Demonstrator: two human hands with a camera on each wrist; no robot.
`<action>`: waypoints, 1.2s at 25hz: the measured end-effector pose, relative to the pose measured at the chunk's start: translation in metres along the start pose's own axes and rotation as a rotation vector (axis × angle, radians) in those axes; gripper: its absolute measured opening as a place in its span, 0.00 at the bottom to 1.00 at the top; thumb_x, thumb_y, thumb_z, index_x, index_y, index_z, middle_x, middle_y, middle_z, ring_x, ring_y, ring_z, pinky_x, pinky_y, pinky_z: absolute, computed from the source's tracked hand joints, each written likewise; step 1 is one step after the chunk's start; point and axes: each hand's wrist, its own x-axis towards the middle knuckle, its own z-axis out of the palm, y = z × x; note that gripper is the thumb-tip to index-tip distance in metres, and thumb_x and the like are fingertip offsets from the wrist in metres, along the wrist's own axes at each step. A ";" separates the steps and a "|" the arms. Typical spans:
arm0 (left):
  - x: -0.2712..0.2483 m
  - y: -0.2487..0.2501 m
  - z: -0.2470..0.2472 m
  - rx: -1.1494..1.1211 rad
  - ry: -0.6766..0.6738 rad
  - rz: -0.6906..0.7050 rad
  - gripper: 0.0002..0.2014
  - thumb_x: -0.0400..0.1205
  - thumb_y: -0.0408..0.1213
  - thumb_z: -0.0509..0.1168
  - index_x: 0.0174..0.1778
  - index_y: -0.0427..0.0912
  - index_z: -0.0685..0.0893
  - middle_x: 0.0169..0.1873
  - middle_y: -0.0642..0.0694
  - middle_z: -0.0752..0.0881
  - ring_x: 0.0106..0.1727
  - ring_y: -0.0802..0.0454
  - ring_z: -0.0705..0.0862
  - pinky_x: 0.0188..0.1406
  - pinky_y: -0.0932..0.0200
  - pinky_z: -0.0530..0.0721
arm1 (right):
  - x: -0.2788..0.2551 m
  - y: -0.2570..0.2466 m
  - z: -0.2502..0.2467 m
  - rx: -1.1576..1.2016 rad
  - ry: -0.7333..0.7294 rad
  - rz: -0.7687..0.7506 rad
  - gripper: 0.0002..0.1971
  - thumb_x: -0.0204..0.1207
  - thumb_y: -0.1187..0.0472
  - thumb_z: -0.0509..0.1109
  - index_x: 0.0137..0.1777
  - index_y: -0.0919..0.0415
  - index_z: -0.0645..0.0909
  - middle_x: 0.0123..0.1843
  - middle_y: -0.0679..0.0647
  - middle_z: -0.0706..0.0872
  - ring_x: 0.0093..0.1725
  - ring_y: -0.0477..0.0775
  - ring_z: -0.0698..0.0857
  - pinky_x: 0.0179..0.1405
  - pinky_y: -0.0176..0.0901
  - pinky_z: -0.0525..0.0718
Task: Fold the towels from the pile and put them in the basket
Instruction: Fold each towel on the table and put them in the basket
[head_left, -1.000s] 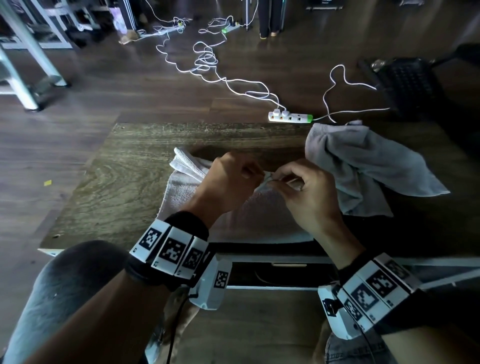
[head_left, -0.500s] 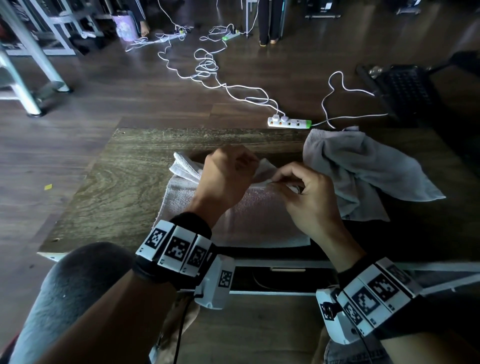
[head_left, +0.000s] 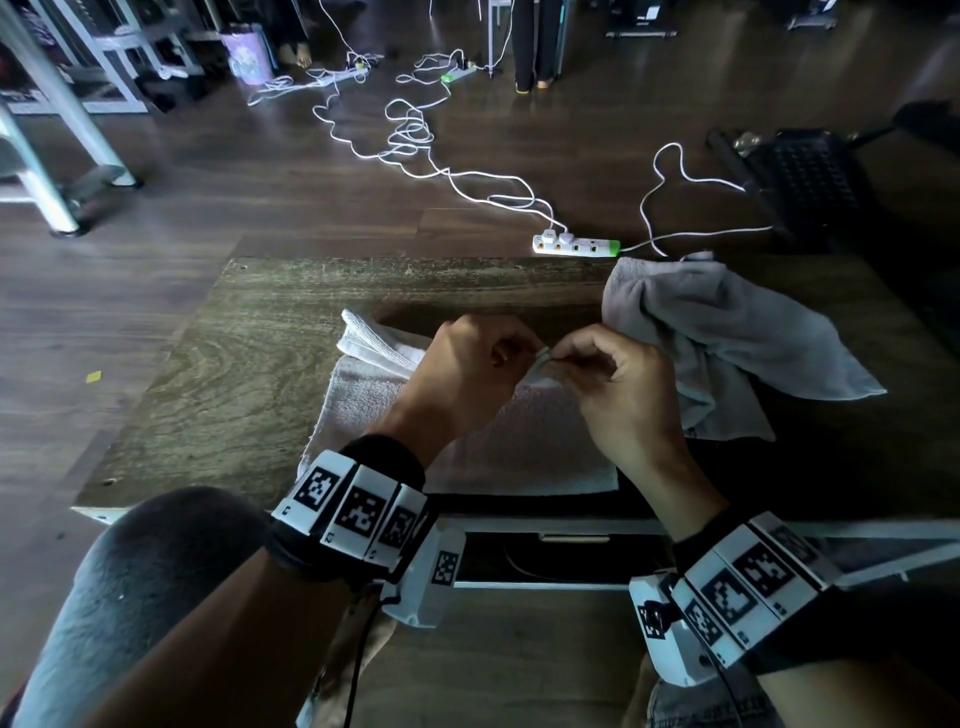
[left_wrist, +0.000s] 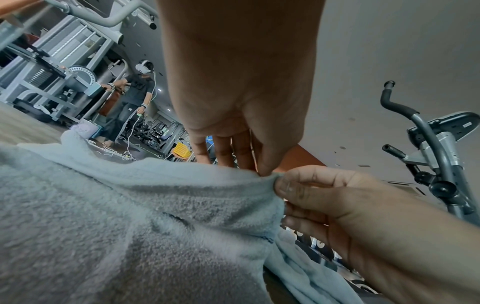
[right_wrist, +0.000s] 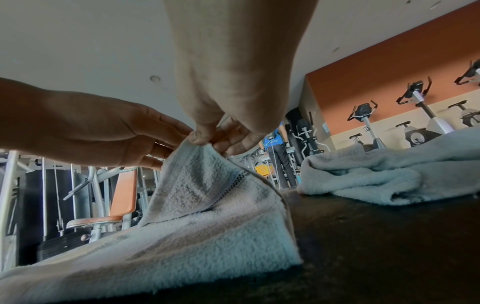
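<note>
A white towel (head_left: 467, 447) lies partly folded on the wooden table (head_left: 249, 374), straight in front of me. Over its middle, my left hand (head_left: 522, 353) and right hand (head_left: 563, 361) meet and both pinch a raised edge of it. In the left wrist view, the left hand (left_wrist: 262, 170) and the right hand (left_wrist: 281, 185) nip the white towel (left_wrist: 130, 216) side by side. From the right wrist, the right hand (right_wrist: 207, 139) lifts a corner of the white towel (right_wrist: 207, 216), with the left hand (right_wrist: 166, 150) beside it. A crumpled grey towel (head_left: 727, 343) lies to the right.
A white power strip (head_left: 575, 245) and loose cables lie on the floor beyond the table's far edge. A dark latticed basket-like thing (head_left: 810, 176) stands on the floor at the far right. My knee (head_left: 130, 571) is below the table's near left edge.
The left hand drew slightly away and up half a second ago, then came back to the right hand. Both keep pinching the white towel's raised edge.
</note>
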 end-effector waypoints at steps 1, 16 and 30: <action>0.000 0.000 0.000 0.000 0.000 -0.003 0.08 0.78 0.32 0.69 0.47 0.46 0.92 0.38 0.53 0.92 0.41 0.60 0.89 0.44 0.60 0.86 | 0.000 0.000 0.000 -0.015 0.004 0.011 0.07 0.70 0.68 0.80 0.43 0.57 0.88 0.39 0.44 0.91 0.39 0.45 0.89 0.40 0.36 0.86; -0.001 -0.001 -0.001 -0.018 0.016 -0.037 0.06 0.77 0.30 0.71 0.45 0.44 0.92 0.37 0.52 0.92 0.39 0.63 0.88 0.42 0.72 0.83 | 0.000 0.002 0.002 -0.112 -0.013 0.002 0.05 0.74 0.66 0.77 0.47 0.56 0.90 0.44 0.45 0.90 0.44 0.45 0.89 0.44 0.48 0.88; 0.000 -0.006 0.006 -0.017 0.071 -0.088 0.03 0.78 0.36 0.72 0.42 0.46 0.92 0.35 0.54 0.91 0.36 0.65 0.87 0.38 0.71 0.82 | -0.004 0.001 0.006 -0.119 -0.019 -0.024 0.04 0.76 0.67 0.75 0.42 0.59 0.84 0.37 0.48 0.88 0.37 0.50 0.88 0.37 0.56 0.85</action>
